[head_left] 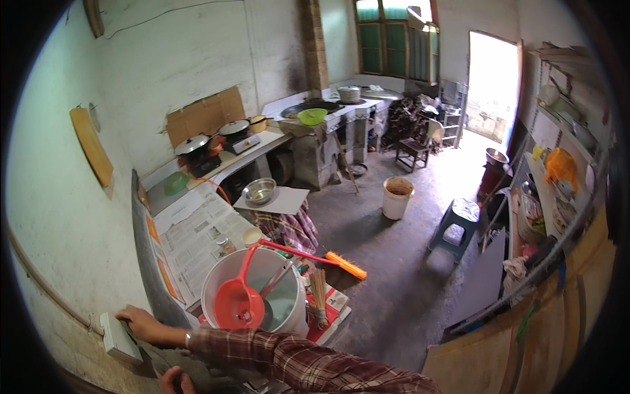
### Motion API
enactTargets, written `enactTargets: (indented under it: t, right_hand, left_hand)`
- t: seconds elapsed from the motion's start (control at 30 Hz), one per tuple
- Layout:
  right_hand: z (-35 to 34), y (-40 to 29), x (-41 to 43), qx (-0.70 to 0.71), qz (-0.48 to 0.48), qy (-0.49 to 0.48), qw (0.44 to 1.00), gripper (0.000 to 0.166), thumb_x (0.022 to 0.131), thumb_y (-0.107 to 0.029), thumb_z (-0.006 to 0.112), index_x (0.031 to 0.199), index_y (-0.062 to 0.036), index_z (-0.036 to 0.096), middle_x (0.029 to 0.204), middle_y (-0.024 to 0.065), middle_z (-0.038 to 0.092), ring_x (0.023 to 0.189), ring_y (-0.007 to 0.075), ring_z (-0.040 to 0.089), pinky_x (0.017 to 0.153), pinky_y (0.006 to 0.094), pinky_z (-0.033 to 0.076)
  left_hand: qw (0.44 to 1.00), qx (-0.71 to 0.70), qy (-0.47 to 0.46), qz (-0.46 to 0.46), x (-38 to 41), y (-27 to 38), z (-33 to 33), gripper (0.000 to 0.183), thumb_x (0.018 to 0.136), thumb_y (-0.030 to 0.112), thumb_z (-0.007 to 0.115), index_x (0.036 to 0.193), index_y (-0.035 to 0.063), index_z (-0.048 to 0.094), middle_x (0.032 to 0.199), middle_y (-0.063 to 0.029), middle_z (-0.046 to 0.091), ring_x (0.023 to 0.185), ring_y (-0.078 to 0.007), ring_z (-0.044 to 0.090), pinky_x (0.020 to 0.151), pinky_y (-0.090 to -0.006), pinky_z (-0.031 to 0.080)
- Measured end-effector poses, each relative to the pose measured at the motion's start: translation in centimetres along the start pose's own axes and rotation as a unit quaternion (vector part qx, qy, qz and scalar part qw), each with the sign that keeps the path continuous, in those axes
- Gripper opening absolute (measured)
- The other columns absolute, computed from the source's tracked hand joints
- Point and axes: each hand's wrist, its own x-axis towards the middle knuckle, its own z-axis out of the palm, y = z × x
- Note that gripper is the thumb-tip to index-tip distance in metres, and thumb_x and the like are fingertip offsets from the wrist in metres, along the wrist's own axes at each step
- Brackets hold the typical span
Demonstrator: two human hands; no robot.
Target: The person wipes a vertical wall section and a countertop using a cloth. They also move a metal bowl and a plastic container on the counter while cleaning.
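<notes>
My right hand (140, 325), at the end of a plaid sleeve that crosses the lower frame, is at the edge of a white box (120, 340) on the wall. Its fingertips are partly hidden, so its grip cannot be told. Only some fingers of my left hand (176, 380) show at the bottom edge, beside a greyish, cloth-like thing (189, 367); whether they hold it is unclear. Just beyond the right forearm stands a large white bucket (290, 320) of water. A red plastic dipper (238, 303) and a metal ladle (275, 278) rest in it.
Newspaper (192, 241) covers the counter, with a glass jar (225, 244) on it. An orange-bristled brush (346, 266) juts out past the bucket. Farther off are a steel bowl (259, 191), lidded pots (192, 144), a white pail (397, 197) and a plastic stool (455, 229). Shelves (541, 192) line the right.
</notes>
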Motion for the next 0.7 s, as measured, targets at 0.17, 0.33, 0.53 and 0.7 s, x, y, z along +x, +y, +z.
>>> enactTargets:
  t: [0.17, 0.33, 0.53, 0.7]
  right_hand:
    - [-1.3, 8.0, -13.5, 0.045, -0.031, -0.241, 0.969, 0.015, 0.078, -0.011, 0.062, 0.084, 0.0026, 0.066, 0.078, 0.0156, 0.067, 0.07, 0.0215, 0.063, 0.067, 0.0332, 0.048]
    - [-9.4, -1.6, -27.8, 0.098, 0.189, -0.134, 0.968, 0.024, 0.088, -0.018, 0.059, 0.1, 0.0005, 0.067, 0.091, 0.0068, 0.068, 0.084, 0.011, 0.06, 0.076, 0.027, 0.047]
    - [-17.6, -14.1, -38.1, -0.099, 0.462, 0.222, 0.853, 0.026, 0.083, -0.012, 0.056, 0.104, 0.0001, 0.065, 0.091, 0.0057, 0.066, 0.083, 0.0118, 0.058, 0.077, 0.0273, 0.047]
    - [-23.2, -21.7, -43.2, -0.131, 0.331, 0.509, 0.783, 0.019, 0.086, -0.004, 0.051, 0.099, 0.0031, 0.064, 0.09, 0.0052, 0.065, 0.082, 0.0106, 0.059, 0.077, 0.0242, 0.048]
  left_hand:
    - [0.979, -0.062, -0.18, -0.075, -2.9, 1.8, 0.8, 0.013, 0.084, 0.002, 0.064, 0.096, -0.001, 0.066, 0.089, -0.005, 0.062, 0.081, -0.0149, 0.057, 0.073, -0.0263, 0.047]
    - [0.929, -0.09, -0.348, -0.089, -5.1, 0.2, -1.7, 0.015, 0.08, 0.004, 0.062, 0.094, 0.0004, 0.064, 0.097, -0.0074, 0.062, 0.089, -0.0155, 0.057, 0.081, -0.0266, 0.044]
    - [0.849, -0.196, -0.475, -0.119, -6.7, 0.4, 1.8, 0.024, 0.077, 0.003, 0.067, 0.1, -0.0011, 0.064, 0.104, -0.0092, 0.063, 0.097, -0.0182, 0.059, 0.088, -0.0283, 0.043]
    - [0.729, -0.189, -0.656, -0.046, -8.3, 1.9, 7.9, 0.048, 0.078, 0.009, 0.07, 0.123, 0.0057, 0.055, 0.12, -0.0122, 0.059, 0.108, -0.0201, 0.057, 0.093, -0.0306, 0.043]
